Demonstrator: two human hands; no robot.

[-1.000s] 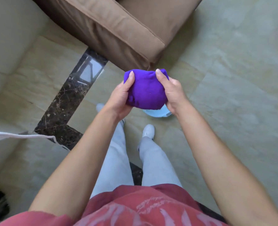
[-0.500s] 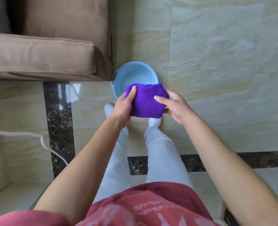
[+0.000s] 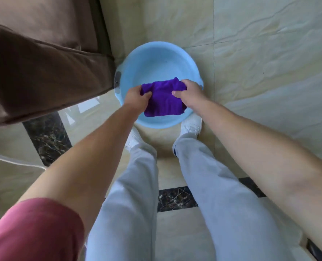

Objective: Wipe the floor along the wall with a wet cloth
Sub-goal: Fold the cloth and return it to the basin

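A purple cloth hangs between both hands over the near half of a light blue basin that stands on the tiled floor. My left hand grips the cloth's left edge. My right hand grips its right edge near the basin's right rim. The cloth's lower part droops inside the basin. Whether it touches water I cannot tell.
A brown sofa fills the left side, its corner touching the basin. Beige floor tiles spread to the right, with dark marble strips crossing below. My white shoes stand just behind the basin. A white cord lies at left.
Both hands have lowered the cloth from chest height down into the basin, and the folded bundle has opened out. The view has tipped down so the basin now sits in the middle.
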